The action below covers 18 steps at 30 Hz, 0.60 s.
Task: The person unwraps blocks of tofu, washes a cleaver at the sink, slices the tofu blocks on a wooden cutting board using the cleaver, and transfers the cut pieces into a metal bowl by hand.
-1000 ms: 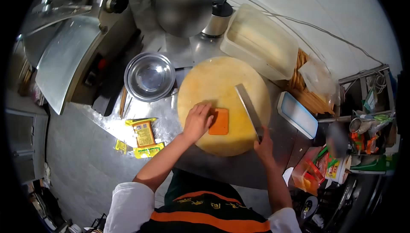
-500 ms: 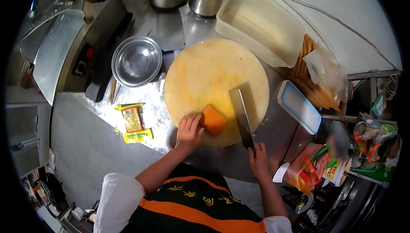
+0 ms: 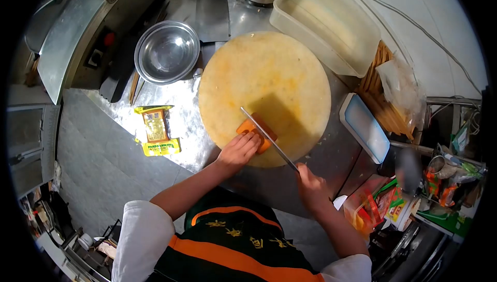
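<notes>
An orange block (image 3: pixel 267 127) lies turned at an angle near the front of the round cutting board (image 3: pixel 248 70). My left hand (image 3: pixel 239 150) rests on the block's near left side, its fingers bent together and pressing on it. My right hand (image 3: pixel 310 183) is closed around the handle of a cleaver (image 3: pixel 274 144). The blade crosses over the block, seen nearly edge-on, just beyond my left fingertips. Whether the edge has entered the block cannot be made out.
Left of the board are a metal bowl (image 3: pixel 166 53) and a yellow packet (image 3: pixel 155 127). A plastic bin (image 3: pixel 326 23) stands behind, with a blue-white tray (image 3: pixel 365 127) at the right. A slicer (image 3: pixel 72 33) fills the far left.
The cleaver has moved left from beside the block to over it. The block was first upright in view and is now turned. My left fingers have moved onto it.
</notes>
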### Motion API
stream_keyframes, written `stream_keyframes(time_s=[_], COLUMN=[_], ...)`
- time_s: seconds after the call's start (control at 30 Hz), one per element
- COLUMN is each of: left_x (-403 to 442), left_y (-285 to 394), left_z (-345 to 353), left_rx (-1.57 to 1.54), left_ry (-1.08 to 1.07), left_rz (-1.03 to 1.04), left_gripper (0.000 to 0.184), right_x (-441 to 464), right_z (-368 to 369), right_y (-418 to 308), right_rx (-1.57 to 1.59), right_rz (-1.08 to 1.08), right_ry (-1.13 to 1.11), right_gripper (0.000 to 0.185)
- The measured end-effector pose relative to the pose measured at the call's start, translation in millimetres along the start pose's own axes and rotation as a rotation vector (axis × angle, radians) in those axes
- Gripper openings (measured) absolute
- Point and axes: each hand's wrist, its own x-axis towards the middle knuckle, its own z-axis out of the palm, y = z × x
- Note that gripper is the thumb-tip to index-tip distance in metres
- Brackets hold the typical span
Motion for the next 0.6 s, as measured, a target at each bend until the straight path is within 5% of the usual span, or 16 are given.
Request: stream_keyframes(time_s=[0.6], left_x=[0], left_y=[-13], left_z=[-6], left_rx=[-0.03], left_ry=[-0.079], left_rz=[0.047], left_gripper=[0.034], right_x=[4], right_z=[0], right_y=[-6], right_rx=[-0.113], right_rz=[-0.037], right_ry=[-0.077], right_gripper=[0.017])
